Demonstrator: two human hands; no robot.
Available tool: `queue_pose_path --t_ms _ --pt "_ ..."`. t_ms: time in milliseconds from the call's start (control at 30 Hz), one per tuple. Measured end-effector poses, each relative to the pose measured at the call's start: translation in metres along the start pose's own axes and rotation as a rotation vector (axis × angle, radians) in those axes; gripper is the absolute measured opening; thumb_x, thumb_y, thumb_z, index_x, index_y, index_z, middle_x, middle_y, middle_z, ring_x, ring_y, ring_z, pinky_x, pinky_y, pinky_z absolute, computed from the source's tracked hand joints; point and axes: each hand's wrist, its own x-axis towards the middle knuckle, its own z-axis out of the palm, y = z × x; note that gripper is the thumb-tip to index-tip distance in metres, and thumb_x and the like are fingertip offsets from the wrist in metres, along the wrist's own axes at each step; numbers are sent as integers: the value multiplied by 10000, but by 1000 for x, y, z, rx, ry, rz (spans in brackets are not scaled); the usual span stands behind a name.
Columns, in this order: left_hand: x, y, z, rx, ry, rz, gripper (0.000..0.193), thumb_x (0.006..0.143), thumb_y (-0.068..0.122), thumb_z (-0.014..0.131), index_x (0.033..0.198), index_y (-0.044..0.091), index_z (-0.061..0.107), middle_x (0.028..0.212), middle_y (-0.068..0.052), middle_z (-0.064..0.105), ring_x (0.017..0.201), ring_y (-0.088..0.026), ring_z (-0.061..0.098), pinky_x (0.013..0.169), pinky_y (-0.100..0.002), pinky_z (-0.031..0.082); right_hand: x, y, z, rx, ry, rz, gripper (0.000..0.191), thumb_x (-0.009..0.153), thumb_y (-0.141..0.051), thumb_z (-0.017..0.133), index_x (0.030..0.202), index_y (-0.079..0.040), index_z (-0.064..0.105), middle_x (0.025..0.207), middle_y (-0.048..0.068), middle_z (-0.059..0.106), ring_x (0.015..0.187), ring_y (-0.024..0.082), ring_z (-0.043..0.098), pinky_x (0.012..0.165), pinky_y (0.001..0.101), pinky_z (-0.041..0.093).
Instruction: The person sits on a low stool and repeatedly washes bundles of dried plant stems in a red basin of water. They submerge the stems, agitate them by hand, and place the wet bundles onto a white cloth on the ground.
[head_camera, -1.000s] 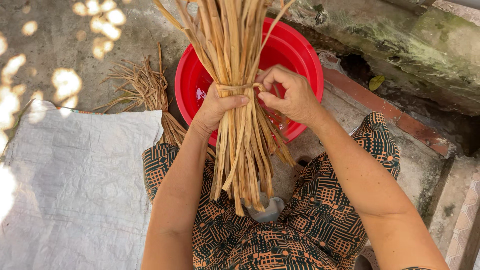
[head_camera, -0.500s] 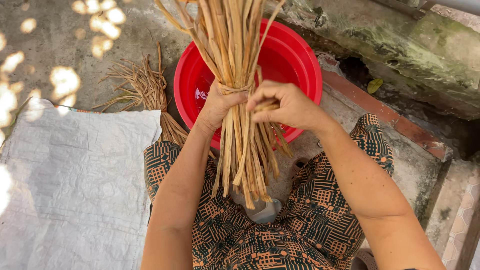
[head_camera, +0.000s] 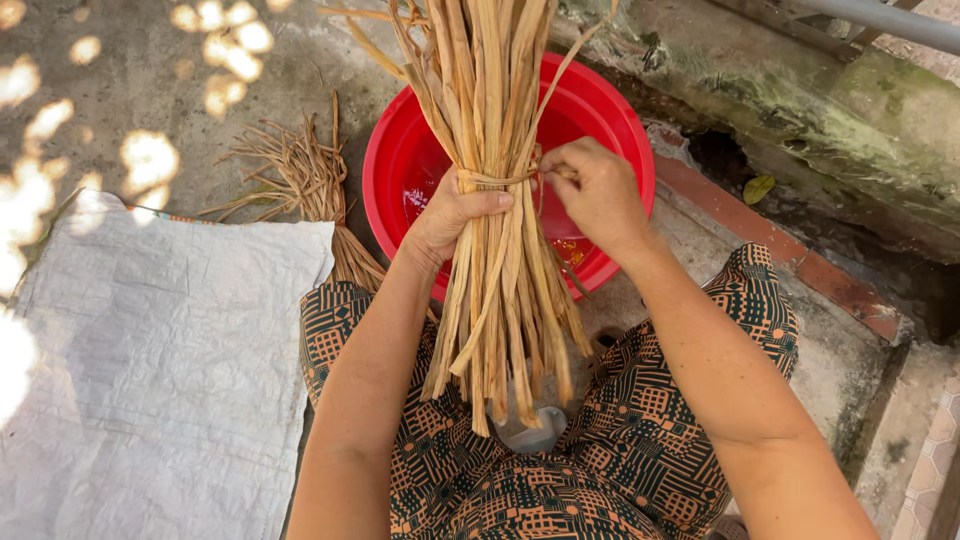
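- Step in hand: binding. A bundle of long, flat, tan dried plant strips (head_camera: 497, 200) stands roughly upright over the person's lap, in front of a round red plastic basin (head_camera: 612, 130).
- Left hand (head_camera: 452, 212): closed around the bundle at its waist, thumb laid across the front, just below a thin strip of the same fibre (head_camera: 495, 180) that circles the stalks as a tie.
- Right hand (head_camera: 598, 192): fingers curled shut, pinching the free end of the tie at the bundle's right side, with that end drawn out sideways.
- Judgement: the wrap looks laid but not yet secured; the next move calls for steady tension on the free end while the left hand keeps the stalks from spreading, since the lower ends already fan apart.
- Surroundings: a second, smaller sheaf of dried strips (head_camera: 300, 170) lies on the concrete ground (head_camera: 150, 60) left of the basin; a pale woven sack sheet (head_camera: 160, 370) is spread flat further left, its edge near the sheaf.
- Packages, labels, signs: none visible; the sack sheet shows no readable marking, only a coloured edge at its top corner.
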Motion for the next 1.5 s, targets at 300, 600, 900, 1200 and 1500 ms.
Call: queue_pose_path --t_ms 300,600,900,1200,1500 --pt "4 3 4 76 173 70 558 781 -58 765 1288 -4 538 1105 -115 709 951 -219 721 840 -366 637 1 -30 -48 372 -365 32 137 893 -34 718 1025 -55 749 1095 46 673 892 116 664 785 294 594" --pt "10 -15 1 204 196 152 623 804 -77 787 1338 15 479 1157 -107 687 1038 -217 703 910 -366 615 -8 -42 -15 -185 -57 -313 188 896 -160 784 1019 -28 732 1006 86 682 941 254 650 825 399 538" --pt "14 -14 -9 142 314 191 585 846 -10 780 1361 3 503 1160 -108 663 1055 -205 659 909 -332 600 -41 -79 22 -22 -381 -532 258 899 -296 774 1020 -69 756 918 44 694 894 214 627 833 397 517" --pt "0 -2 -11 2 140 192 541 871 -10 763 1376 -49 575 1199 -176 686 1084 -270 684 970 -397 590 7 -16 -1 428 -10 -56 575 1089 -379 628 1496 -1 478 1506 176 520 1358 248 499 1145 385 415" --pt "5 -19 -15 35 209 217 731 835 91 848 1443 12 450 1240 -139 646 1127 -250 670 972 -413 594 -17 -32 41 78 -266 -136 662 1146 -321 410 1653 14 148 1618 300 380 1514 419 391 1225 490 345"
